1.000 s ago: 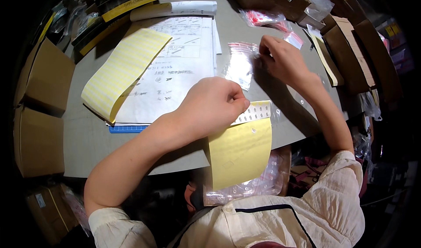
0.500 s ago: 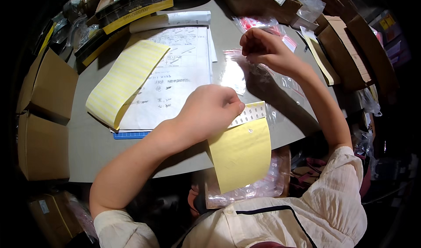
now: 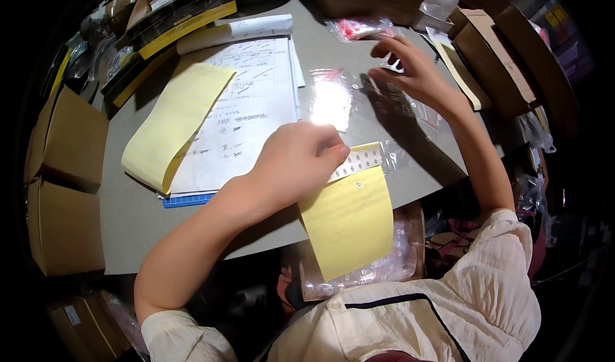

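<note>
My right hand (image 3: 410, 67) has moved farther out across the worktop (image 3: 134, 215) since a moment ago, and now reaches toward the small clear bag with red contents (image 3: 359, 28) at the far edge, fingers spread and loosely curled, holding nothing that I can make out; its fingertips hover just over the clear plastic bags (image 3: 359, 103) lying flat under it. My left hand (image 3: 295, 163) has stayed put, closed in a pinch on the white strip of small labels (image 3: 359, 161) at the top of the yellow backing sheet (image 3: 349, 224), which hangs over the near edge of the worktop above another clear bag (image 3: 397, 263) in my lap. To the left lie the printed white papers (image 3: 246, 112) with a folded yellow label sheet (image 3: 173, 125) across them, and brown cardboard boxes (image 3: 64, 183) line the left edge.
</note>
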The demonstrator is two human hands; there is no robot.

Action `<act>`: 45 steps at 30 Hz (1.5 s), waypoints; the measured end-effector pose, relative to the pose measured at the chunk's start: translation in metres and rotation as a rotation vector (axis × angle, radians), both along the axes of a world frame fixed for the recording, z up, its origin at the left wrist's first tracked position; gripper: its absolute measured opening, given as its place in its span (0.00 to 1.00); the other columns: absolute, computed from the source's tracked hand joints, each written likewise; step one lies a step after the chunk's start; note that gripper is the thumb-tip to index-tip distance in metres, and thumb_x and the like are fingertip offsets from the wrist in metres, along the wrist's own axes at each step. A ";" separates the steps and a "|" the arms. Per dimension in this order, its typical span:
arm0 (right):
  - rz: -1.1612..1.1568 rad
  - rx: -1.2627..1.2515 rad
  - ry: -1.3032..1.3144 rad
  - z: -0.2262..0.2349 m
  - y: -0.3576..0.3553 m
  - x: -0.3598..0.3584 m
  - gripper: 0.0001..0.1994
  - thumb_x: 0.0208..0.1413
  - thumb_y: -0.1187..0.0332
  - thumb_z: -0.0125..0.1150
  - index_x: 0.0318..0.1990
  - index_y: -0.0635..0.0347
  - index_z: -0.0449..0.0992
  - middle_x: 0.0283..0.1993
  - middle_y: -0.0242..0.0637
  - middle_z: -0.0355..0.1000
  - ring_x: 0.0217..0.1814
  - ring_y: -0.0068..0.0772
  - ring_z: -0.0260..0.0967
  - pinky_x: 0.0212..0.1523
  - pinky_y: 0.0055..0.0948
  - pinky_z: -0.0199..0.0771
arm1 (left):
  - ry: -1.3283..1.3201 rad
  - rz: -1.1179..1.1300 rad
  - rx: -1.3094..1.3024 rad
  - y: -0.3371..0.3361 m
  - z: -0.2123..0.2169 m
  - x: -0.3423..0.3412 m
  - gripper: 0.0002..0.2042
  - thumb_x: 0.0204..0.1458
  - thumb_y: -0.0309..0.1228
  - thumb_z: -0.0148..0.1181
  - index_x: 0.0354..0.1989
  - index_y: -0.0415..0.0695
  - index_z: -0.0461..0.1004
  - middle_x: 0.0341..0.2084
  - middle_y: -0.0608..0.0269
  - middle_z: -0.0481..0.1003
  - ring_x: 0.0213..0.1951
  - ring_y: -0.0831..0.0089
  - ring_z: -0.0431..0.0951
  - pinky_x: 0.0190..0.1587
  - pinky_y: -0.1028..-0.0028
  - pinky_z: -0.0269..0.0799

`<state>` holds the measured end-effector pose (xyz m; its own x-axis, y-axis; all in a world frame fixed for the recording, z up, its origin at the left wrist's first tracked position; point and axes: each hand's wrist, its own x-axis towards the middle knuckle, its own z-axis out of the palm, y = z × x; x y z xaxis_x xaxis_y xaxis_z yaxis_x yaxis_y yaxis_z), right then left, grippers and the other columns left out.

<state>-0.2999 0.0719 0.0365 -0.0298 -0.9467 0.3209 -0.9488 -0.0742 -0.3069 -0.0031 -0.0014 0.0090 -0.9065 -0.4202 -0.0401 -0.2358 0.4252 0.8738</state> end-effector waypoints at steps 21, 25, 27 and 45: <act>-0.162 -0.047 0.029 -0.023 0.091 -0.027 0.13 0.57 0.76 0.69 0.50 0.59 0.82 0.51 0.41 0.77 0.56 0.44 0.75 0.55 0.38 0.75 | 0.074 -0.045 -0.172 0.006 -0.005 0.002 0.11 0.63 0.35 0.62 0.39 0.37 0.82 0.24 0.60 0.80 0.27 0.75 0.78 0.34 0.73 0.73; -0.120 -0.066 0.335 -0.029 0.084 -0.010 0.07 0.57 0.73 0.70 0.43 0.61 0.81 0.45 0.40 0.78 0.49 0.47 0.74 0.51 0.42 0.75 | 0.085 -0.043 -0.170 0.009 -0.007 0.001 0.11 0.63 0.35 0.62 0.40 0.38 0.82 0.24 0.59 0.80 0.26 0.74 0.79 0.33 0.72 0.73; -0.096 -0.111 0.425 -0.031 0.081 -0.011 0.06 0.58 0.72 0.68 0.41 0.62 0.80 0.42 0.40 0.77 0.47 0.47 0.74 0.50 0.42 0.75 | 0.077 -0.033 -0.185 0.013 -0.003 0.002 0.11 0.63 0.34 0.62 0.40 0.38 0.82 0.24 0.58 0.81 0.26 0.72 0.79 0.32 0.71 0.74; 0.089 -0.199 0.026 -0.042 0.071 0.031 0.18 0.66 0.66 0.62 0.59 0.65 0.74 0.64 0.51 0.73 0.65 0.55 0.72 0.67 0.43 0.70 | 0.367 -0.008 -0.590 0.030 -0.010 -0.023 0.05 0.59 0.25 0.62 0.37 0.35 0.77 0.50 0.50 0.78 0.53 0.48 0.75 0.57 0.57 0.72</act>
<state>-0.2692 0.1425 -0.0051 0.0620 -0.8631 0.5012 -0.9433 -0.2147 -0.2530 -0.0263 0.0284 -0.0009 -0.8212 -0.2704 0.5025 0.0361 0.8542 0.5187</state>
